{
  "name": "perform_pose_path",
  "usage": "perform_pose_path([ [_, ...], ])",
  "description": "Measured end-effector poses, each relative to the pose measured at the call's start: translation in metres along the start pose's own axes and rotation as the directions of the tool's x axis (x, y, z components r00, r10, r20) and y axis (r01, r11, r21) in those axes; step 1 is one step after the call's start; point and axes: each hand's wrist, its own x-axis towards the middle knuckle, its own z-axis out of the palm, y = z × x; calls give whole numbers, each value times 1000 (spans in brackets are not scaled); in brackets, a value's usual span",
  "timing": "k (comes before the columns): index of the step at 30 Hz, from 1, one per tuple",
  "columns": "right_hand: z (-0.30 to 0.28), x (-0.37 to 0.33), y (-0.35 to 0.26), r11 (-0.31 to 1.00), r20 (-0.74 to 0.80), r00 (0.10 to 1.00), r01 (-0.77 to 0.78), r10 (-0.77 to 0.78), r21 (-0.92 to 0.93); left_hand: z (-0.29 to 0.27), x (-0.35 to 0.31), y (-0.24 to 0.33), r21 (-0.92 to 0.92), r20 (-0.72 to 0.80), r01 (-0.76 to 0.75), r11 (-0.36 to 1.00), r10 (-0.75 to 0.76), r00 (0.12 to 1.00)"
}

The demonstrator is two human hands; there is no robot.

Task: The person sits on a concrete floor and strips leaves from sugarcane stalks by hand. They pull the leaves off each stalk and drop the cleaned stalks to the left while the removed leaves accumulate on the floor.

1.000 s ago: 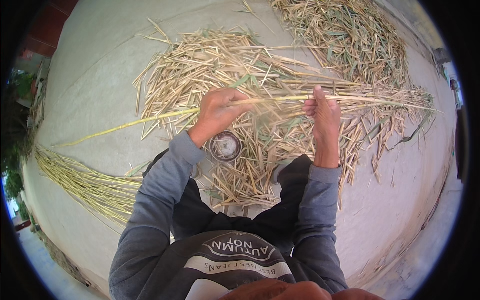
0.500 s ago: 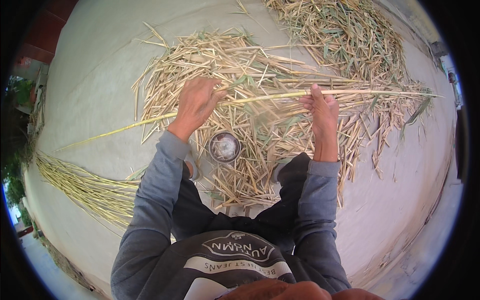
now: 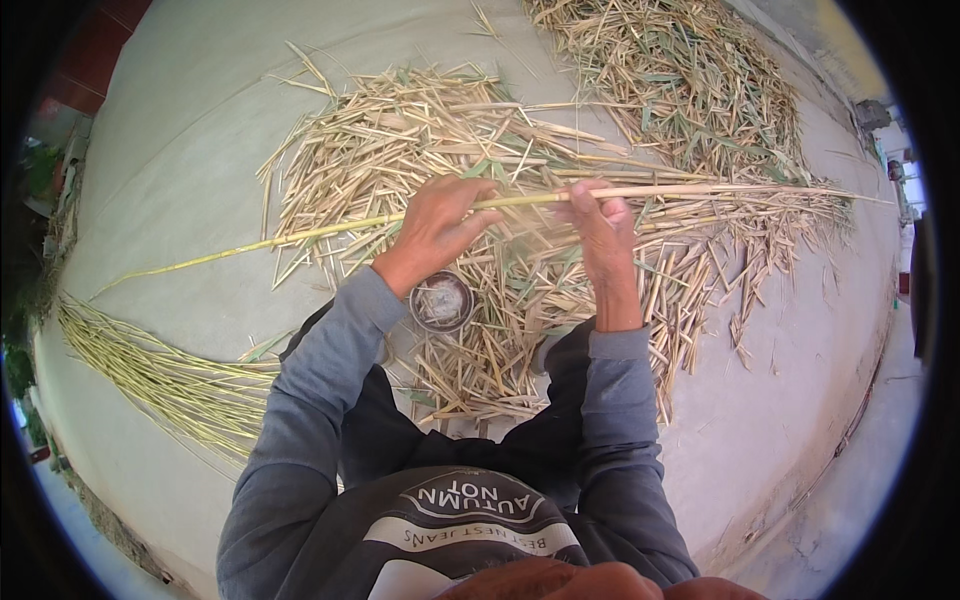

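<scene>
A long reed stalk (image 3: 340,230) stretches across in front of me, bare and yellow-green on the left, still in a tan husk on the right. My left hand (image 3: 437,228) is closed on its bare part, thumb and fingers together near the husk's edge. A short way to the right, my right hand (image 3: 605,235) pinches the stalk between thumb and fingers where the tan husk begins. Blurred bits show below the stalk between the hands. Under them spreads a heap of stripped husks and leaves (image 3: 350,170).
Bare yellow-green stalks (image 3: 170,380) lie bundled at the left. A small round bowl (image 3: 442,302) with pale contents stands between my feet. Another pile of husks and green leaves (image 3: 690,80) lies at the far right on the concrete floor (image 3: 200,130).
My hands have come closer together along the stalk: the left moved right, the right moved left. Both still hold it.
</scene>
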Motion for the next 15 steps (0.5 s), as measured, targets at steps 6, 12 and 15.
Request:
perform_pose_path([
  [6,20,-5,12,995,50,994,-93,95,-31,-5,-2,-2,89,-95,-41,995,49,994],
  [12,-18,7,-15,998,-220,974,-66,61,-19,-38,-9,-26,14,137,81,997,-82,987],
  [15,-46,10,-32,999,-362,932,-2,18,45,-57,-11,-30,121,267,319,940,-341,901],
])
